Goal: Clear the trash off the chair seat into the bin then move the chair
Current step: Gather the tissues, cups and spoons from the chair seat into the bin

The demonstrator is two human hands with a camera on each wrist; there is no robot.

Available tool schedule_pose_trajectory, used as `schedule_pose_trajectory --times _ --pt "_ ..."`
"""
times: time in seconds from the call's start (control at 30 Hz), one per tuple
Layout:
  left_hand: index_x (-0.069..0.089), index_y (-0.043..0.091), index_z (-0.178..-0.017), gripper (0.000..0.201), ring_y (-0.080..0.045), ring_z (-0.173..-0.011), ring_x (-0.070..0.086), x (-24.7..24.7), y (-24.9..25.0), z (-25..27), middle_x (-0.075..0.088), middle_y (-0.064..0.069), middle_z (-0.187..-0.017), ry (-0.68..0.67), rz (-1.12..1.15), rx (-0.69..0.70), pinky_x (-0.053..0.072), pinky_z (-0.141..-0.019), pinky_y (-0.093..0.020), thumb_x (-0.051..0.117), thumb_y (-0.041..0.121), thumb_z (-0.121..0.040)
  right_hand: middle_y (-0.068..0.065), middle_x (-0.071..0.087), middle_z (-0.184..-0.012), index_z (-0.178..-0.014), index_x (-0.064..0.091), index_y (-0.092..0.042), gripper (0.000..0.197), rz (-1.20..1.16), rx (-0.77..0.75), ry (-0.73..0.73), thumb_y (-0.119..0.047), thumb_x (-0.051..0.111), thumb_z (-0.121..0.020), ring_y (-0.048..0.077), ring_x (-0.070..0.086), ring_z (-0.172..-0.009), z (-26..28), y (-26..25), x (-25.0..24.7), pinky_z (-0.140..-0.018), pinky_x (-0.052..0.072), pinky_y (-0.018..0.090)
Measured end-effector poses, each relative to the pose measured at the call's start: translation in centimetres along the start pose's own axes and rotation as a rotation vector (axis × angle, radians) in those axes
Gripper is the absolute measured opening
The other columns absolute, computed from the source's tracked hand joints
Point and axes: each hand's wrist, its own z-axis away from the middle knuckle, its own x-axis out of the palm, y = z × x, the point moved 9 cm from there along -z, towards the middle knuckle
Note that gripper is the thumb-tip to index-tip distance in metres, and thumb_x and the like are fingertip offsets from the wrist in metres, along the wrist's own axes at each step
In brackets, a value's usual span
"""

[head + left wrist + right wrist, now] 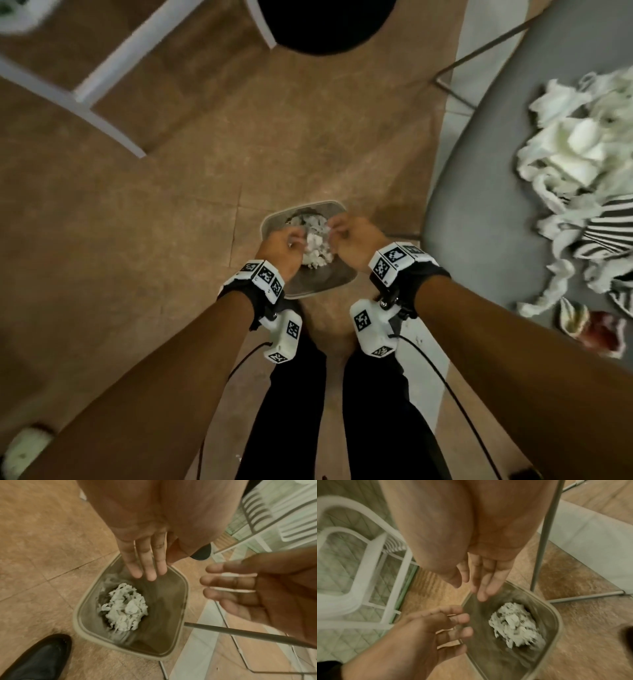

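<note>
Brown tiled floor carries a small beige square plastic bin holding a wad of white shredded paper. Over its mouth the left hand and right hand hover with fingers straight and spread, holding nothing. More white crumpled trash lies on the grey round chair seat at the person's right.

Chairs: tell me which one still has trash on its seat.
The grey chair on the person's right, beside the bin. Crumpled white paper lies heaped on its seat. The black-seated chair farther ahead shows no trash on the part in view.
</note>
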Motion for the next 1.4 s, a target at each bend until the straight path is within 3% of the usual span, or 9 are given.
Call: schedule_pose_trajectory --times 0.07,0.27,0.43,0.57,0.8,1.0,1.23,1.3,1.4 --pt "0.067 0.009 -0.112 0.023 -0.027 -0.1 0.066 -0.6 4.9 1.7 0.071 -0.01 -0.106 0.027 -0.123 0.081 0.053 -0.091 -0.039 0.054 0.009 -0.093 0.018 0.07 -0.107 -0.113 0.064 -0.001 0.025 -0.043 -0.067 0.035 -0.007 0.05 -0.094 0.037 0.066 -0.1 2.1 -2.2 -3.1 -0.09 0.054 0.045" --pt "0.066 0.01 -0.111 0.021 -0.026 -0.097 0.065 2.6 20.8 6.2 0.07 -0.009 -0.104 0.015 -0.3 0.356 0.048 -0.083 -0.029 0.057 0.014 -0.093 -0.001 0.07 -0.094 -0.108 0.065 -0.023 0.023 -0.176 -0.191 0.257 -0.019 0.053 -0.088 0.021 0.069 -0.092 10.5 -3.7 -16.2 -0.091 0.055 0.04" --pt "0.061 0.029 -0.101 0.024 -0.021 -0.09 0.066 11.2 31.2 9.3 0.068 0.001 -0.1 -0.103 -0.376 0.586 0.054 -0.087 -0.041 0.049 0.026 -0.08 -0.002 0.075 -0.086 -0.083 0.062 -0.044 0.023 -0.297 -0.132 0.488 -0.044 0.043 -0.07 0.021 0.073 -0.084 17.4 5.8 -26.8 -0.087 0.057 0.049" --pt "0.054 0.02 -0.124 0.041 -0.024 -0.115 0.053 17.4 37.8 9.9 0.052 -0.003 -0.125 -0.039 -0.586 0.76 0.047 -0.099 -0.042 0.058 0.014 -0.084 -0.004 0.074 -0.092 -0.093 0.061 -0.041 0.018 -0.258 -0.027 0.598 -0.042 0.047 -0.081 0.019 0.072 -0.088 20.2 14.4 -33.0 -0.089 0.056 0.047" --pt "0.016 0.012 -0.153 0.092 -0.038 -0.132 0.036 21.8 38.5 5.4 0.025 -0.016 -0.15 0.07 -0.765 0.458 0.04 -0.107 -0.045 0.072 0.01 -0.08 -0.006 0.066 -0.102 -0.113 0.063 -0.024 0.019 -0.157 -0.007 0.713 -0.024 0.053 -0.097 0.019 0.065 -0.093 22.0 22.8 -39.3 -0.085 0.053 0.033" --pt "0.041 0.006 -0.126 0.042 -0.038 -0.094 0.061 22.2 40.3 6.0 0.063 -0.019 -0.103 0.167 -0.741 0.529 0.049 -0.075 -0.041 0.05 -0.003 -0.086 -0.005 0.066 -0.109 -0.117 0.062 -0.023 0.022 -0.13 -0.031 0.717 -0.024 0.051 -0.098 0.016 0.063 -0.096 21.3 23.9 -41.7 -0.081 0.044 0.025" --pt "0.052 0.008 -0.08 0.019 -0.031 -0.071 0.055 23.3 46.5 8.7 0.052 -0.005 -0.067 0.318 -0.741 0.76 0.042 -0.06 -0.036 0.039 0.007 -0.093 0.003 0.059 -0.115 -0.118 0.063 -0.017 0.026 -0.029 -0.071 0.764 -0.016 0.053 -0.095 0.017 0.059 -0.094 20.3 23.6 -43.4 -0.084 0.043 0.025" --pt "0.052 0.01 -0.086 0.017 -0.032 -0.067 0.058 24.7 47.9 9.5 0.056 -0.006 -0.067 0.299 -0.745 0.795 0.042 -0.058 -0.035 0.041 0.019 -0.095 0.004 0.056 -0.116 -0.118 0.063 -0.016 0.026 -0.028 -0.071 0.795 -0.015 0.055 -0.093 0.019 0.059 -0.097 20.4 23.8 -44.1 -0.088 0.047 0.028" --pt "0.046 0.023 -0.131 0.046 -0.033 -0.09 0.064 28.2 48.0 9.2 0.068 -0.008 -0.1 0.142 -0.912 0.796 0.049 -0.074 -0.036 0.047 0.047 -0.092 0.004 0.056 -0.117 -0.118 0.063 -0.017 0.027 -0.01 -0.065 0.785 -0.016 0.056 -0.092 0.018 0.057 -0.097 20.2 24.0 -44.3 -0.091 0.049 0.031"
